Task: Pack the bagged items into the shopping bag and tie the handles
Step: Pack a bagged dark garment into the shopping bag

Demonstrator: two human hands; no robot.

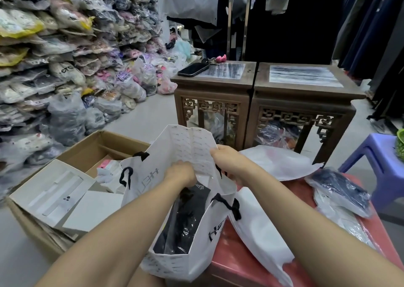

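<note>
The white shopping bag (140, 177) stands open between the forearms. The left hand (181, 174) and the right hand (229, 162) both grip its raised, patterned far side panel with curled fingers, the fingertips out of sight. A black bagged item (183, 221) lies inside, its lower end hidden behind the near wall.

The left hand (180, 173) is resting in the mouth of the bag (175, 262), its fingertips hiding behind the paper, so their grip is not showing. The right hand (229, 162) is pinching the far wall, its fingers lying hidden behind it. The near wall is covering the lower end of the dark pack (183, 221) inside. White sacks (260, 232) are covering much of the table (236, 265), whose near edge is running off the bottom. At the right, a purple stool (376, 162) and a green thing (401, 142) are being cut off.
</note>
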